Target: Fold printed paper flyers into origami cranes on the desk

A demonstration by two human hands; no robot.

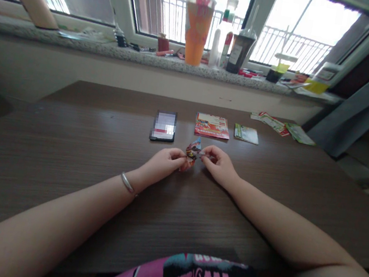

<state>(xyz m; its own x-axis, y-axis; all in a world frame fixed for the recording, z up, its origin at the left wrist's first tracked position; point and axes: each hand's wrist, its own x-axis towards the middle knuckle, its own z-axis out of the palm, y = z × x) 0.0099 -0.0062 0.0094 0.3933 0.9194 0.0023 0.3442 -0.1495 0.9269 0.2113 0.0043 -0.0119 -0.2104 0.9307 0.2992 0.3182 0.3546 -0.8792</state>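
A small crumpled wrapper, patterned in orange, blue and dark colours, is held just above the table in front of me. My left hand, with a silver bangle on its wrist, pinches the wrapper's lower left side. On the other side my right hand is closed, thumb against fingers, on a thin shiny strip of the wrapper. Whether that strip is still joined to the rest, I cannot tell. Beyond the hands lie a phone and a red and yellow printed packet.
A small stack of cards and several green and red packets lie toward the table's back right. On the granite sill stand a tall orange drink cup, a dark drink cup and bottles.
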